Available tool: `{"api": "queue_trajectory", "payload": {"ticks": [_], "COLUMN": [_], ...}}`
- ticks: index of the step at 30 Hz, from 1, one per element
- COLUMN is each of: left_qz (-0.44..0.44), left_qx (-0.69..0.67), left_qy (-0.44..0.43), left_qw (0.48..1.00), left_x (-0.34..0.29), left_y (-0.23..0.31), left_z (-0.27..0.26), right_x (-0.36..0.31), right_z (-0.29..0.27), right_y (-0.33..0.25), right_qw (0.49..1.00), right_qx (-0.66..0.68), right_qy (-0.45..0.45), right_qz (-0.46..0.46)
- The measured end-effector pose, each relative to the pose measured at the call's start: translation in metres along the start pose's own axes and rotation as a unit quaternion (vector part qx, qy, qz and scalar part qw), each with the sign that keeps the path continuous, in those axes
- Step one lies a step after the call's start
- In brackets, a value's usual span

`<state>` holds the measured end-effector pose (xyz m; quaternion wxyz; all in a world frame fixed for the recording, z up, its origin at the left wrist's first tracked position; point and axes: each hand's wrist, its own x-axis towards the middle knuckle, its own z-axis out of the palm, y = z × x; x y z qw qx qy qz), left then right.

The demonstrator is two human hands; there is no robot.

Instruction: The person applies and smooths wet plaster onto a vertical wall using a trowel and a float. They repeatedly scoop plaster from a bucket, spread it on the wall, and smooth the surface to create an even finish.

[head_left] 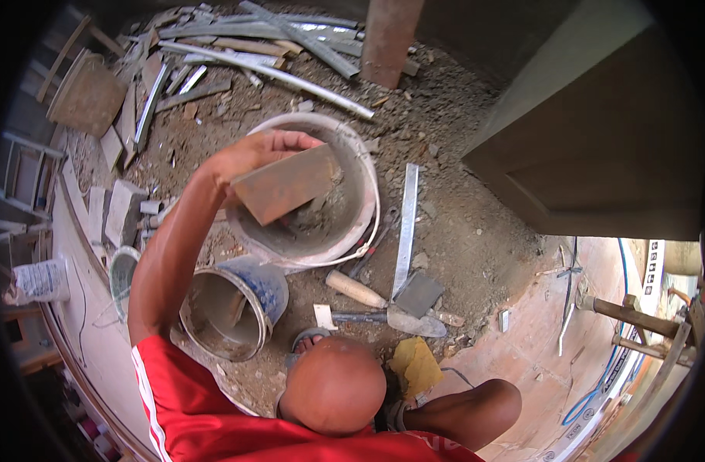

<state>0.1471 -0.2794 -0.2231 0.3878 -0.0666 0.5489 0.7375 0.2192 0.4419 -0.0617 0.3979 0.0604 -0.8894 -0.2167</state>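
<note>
My left hand [271,148] reaches over a large round bucket [248,242] and is closed on a flat, rust-brown rectangular plate [287,185]. The plate is tilted above the bucket's mouth, and its kind is hard to tell. Grey mortar [333,212] shows inside the bucket below it. My fingers curl behind the plate's far edge, partly hidden. No part of my right hand shows. Nearer my left arm, a blue-and-white bucket [271,296] leans with a stick-like thing inside. A trowel [416,323] lies on the ground to the right, beside a wooden handle [356,289] and a dark square piece [419,295].
A metal strip [406,223] lies right of the large bucket. Metal profiles and wood scraps [268,65] heap at the back near a post [389,42]. A dark panel [599,146] stands at right. A yellow piece [416,366] lies by my knees.
</note>
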Motion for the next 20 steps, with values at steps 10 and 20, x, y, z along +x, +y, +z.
{"api": "queue_trajectory", "payload": {"ticks": [10, 20], "left_qz": [0.219, 0.458], "left_qx": [-0.077, 0.145], "left_qy": [-0.262, -0.303], "left_qw": [0.937, 0.823], "left_x": [0.076, 0.153], "left_y": [0.074, 0.15], "left_z": [0.201, 0.438], "right_x": [0.222, 0.279], "right_z": [-0.049, -0.075], "right_y": [0.112, 0.171], "right_qw": [0.933, 0.906], "right_qx": [-0.275, -0.161], "right_qy": [0.225, 0.365], "right_qz": [0.062, 0.145]}}
